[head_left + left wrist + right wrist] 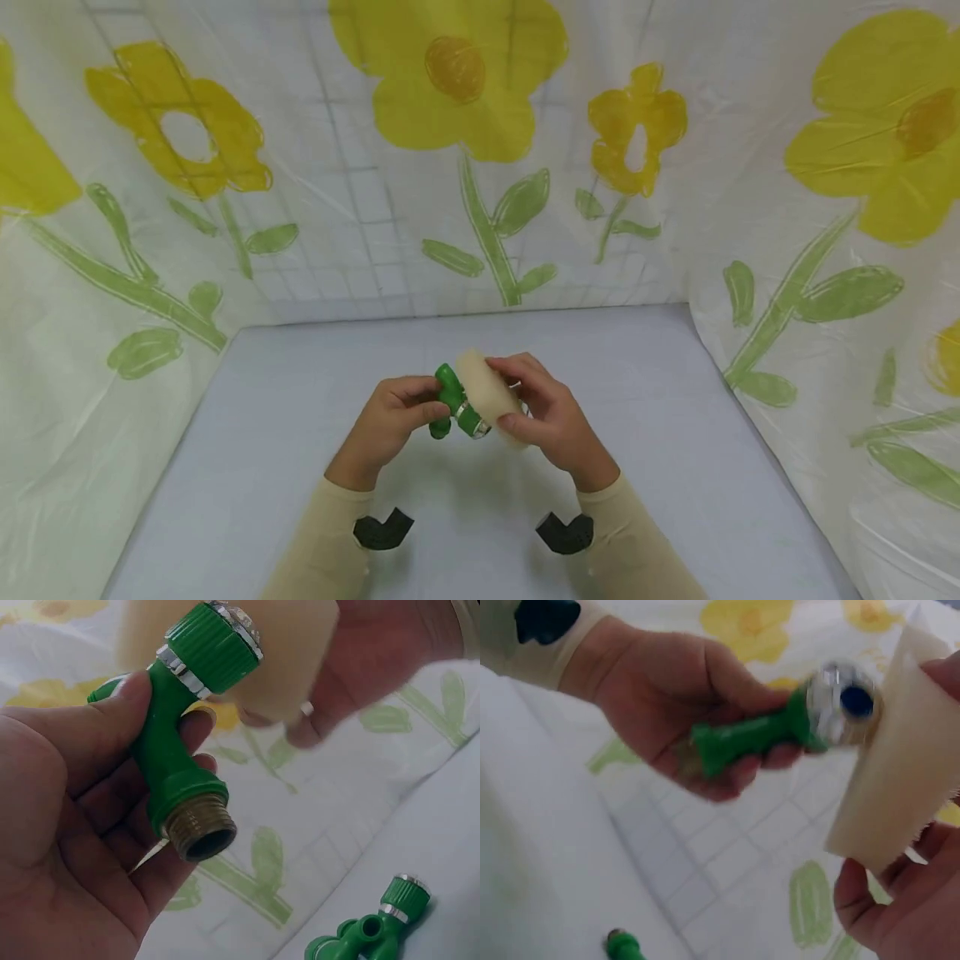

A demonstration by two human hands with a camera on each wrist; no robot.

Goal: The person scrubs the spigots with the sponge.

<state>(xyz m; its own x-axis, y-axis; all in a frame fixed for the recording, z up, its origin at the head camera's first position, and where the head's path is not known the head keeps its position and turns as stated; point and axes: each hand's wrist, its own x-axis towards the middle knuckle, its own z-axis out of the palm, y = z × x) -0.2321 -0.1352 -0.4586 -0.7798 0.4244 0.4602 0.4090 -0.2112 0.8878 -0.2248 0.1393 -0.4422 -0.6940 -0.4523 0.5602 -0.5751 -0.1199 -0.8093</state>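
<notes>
In the head view, the left hand (397,421) holds a green tap (450,385) above the worktop (262,467), and the right hand (543,412) holds a beige block (483,387) just to the right of this tap. In my judgement, the step in hand is working the block against the tap. To do it well, the left hand should grip firmly and the right should press evenly, without twisting the tap.

In the left wrist view, the left fingers are clamped around the tap's body, spread only by its thickness, with the thumb in front. The brass thread (201,829) below the body is free of them. A 2nd green tap (405,900) lies on the worktop, below and to the right of the held tap.

In the right wrist view, the right fingers pinch the block by its edges, quite wide apart. The block is beside the tap's silver end (826,705); because of blur, I cannot tell whether these 2 touch.
</notes>
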